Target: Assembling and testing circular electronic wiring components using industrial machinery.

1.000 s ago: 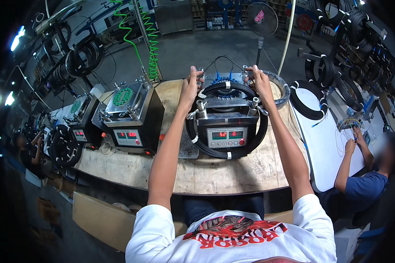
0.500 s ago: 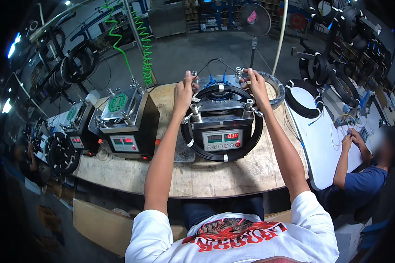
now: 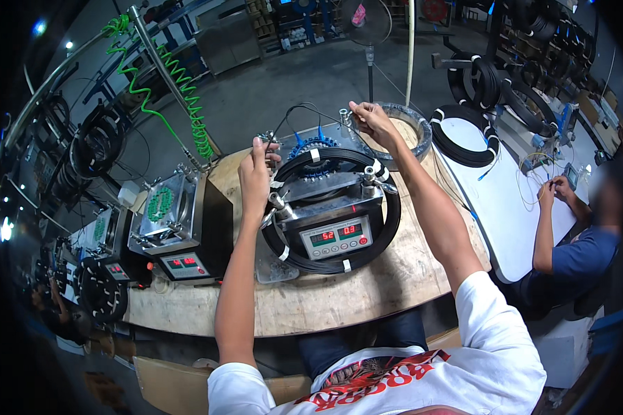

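Observation:
In front of me stands a black box-shaped bench machine (image 3: 339,238) with a metal top and a lit front panel. A round plate of blue connectors (image 3: 311,155) sits on it, partly behind a coil of black cable (image 3: 392,221) draped over and around the machine. At the back left corner, the fingers of my left hand (image 3: 255,173) close on a metal corner clamp (image 3: 266,137). My right hand (image 3: 375,121) pinches at the back right clamp (image 3: 345,119); its grip is partly hidden. Front clamps (image 3: 278,204) stand untouched.
Two similar machines with green connectors (image 3: 160,204) stand to the left on the wooden table (image 3: 311,315). A clear-wrapped coil (image 3: 422,131) lies behind right. Further right, a person (image 3: 574,238) handles thin cable at a white table (image 3: 495,238). Green coiled hoses (image 3: 187,104) hang behind.
The view has swung, so the machine appears lower and further left. A second red reading has lit on its panel. Both hands remain at the rear clamps, the right wrist turned more inward.

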Demonstrator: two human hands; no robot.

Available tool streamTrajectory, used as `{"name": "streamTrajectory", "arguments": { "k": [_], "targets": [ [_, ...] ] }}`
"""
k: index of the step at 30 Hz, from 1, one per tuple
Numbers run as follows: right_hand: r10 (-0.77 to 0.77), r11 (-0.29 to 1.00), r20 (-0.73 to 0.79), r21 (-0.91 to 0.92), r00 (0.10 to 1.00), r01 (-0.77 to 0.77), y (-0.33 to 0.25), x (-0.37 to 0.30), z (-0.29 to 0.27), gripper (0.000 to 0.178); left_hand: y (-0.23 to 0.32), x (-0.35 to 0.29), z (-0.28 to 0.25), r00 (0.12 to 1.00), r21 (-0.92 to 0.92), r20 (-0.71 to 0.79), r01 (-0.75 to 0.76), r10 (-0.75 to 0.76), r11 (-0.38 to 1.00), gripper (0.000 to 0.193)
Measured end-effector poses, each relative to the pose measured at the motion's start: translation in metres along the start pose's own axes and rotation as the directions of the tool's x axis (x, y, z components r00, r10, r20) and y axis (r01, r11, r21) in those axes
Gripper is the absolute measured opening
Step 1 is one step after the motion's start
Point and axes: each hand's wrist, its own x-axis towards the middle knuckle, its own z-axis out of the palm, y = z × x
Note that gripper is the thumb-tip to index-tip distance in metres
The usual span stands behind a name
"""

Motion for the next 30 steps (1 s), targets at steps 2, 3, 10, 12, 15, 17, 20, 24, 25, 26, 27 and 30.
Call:
{"name": "streamTrajectory", "arguments": {
  "k": [2,3,10,12,15,17,20,24,25,26,27,30],
  "targets": [
    [-0.019,0.988,0.059,0.154,0.998,0.01,0.009,0.002,-0.004,0.025,0.003,-0.001,0.0,0.999,-0.006,0.019,0.045,-0.045,0.999,0.065],
    [-0.061,0.962,0.137,0.271,0.989,0.022,0.012,0.001,-0.002,0.022,0.001,-0.002,-0.002,0.999,-0.016,0.0,0.038,-0.038,0.999,0.064],
    [0.035,0.889,-0.002,-0.457,0.999,-0.032,-0.043,-0.012,0.007,0.045,0.006,-0.007,-0.006,0.991,-0.1,-0.006,0.133,-0.134,0.986,0.056],
    [0.057,0.847,0.015,-0.53,0.998,-0.04,-0.043,0.0,0.004,0.045,0.005,-0.005,-0.004,0.994,-0.123,0.022,0.111,-0.109,0.986,0.056],
    [0.062,0.752,0.124,-0.658,0.99,0.035,-0.059,0.002,0.015,0.031,0.005,-0.005,0.0,0.997,-0.091,-0.014,0.073,-0.074,0.993,0.056],
    [0.067,0.904,0.212,-0.426,0.975,0.031,-0.061,0.008,0.011,0.03,0.005,-0.006,-0.003,0.997,-0.079,-0.019,0.076,-0.078,0.994,0.056],
    [0.003,0.976,0.219,-0.213,0.976,0.045,-0.078,0.006,0.0,0.031,-0.002,-0.001,-0.003,0.995,-0.082,0.013,0.104,-0.104,0.991,0.055],
    [0.308,0.508,0.025,-0.85,0.951,-0.142,-0.103,0.006,0.041,0.053,-0.002,-0.002,-0.009,0.995,-0.049,-0.011,0.095,-0.096,0.994,0.052],
    [0.258,0.318,0.121,-0.947,0.958,0.034,-0.094,0.011,0.045,0.052,-0.002,0.0,-0.006,0.996,-0.053,-0.002,0.094,-0.094,0.994,0.052],
    [0.231,0.109,0.238,-0.97,0.943,0.218,-0.09,0.012,0.055,0.052,0.0,0.0,-0.008,0.996,-0.05,-0.004,0.093,-0.093,0.994,0.051],
    [0.204,0.164,0.279,-0.955,0.938,0.249,-0.088,0.007,0.061,0.04,0.0,-0.001,-0.01,0.995,-0.07,-0.008,0.101,-0.102,0.992,0.049],
    [0.014,0.177,0.535,-0.833,0.845,0.524,-0.075,-0.006,0.077,0.053,0.003,-0.005,-0.009,0.997,-0.074,-0.061,0.048,-0.052,0.996,0.046]
  ]
}}
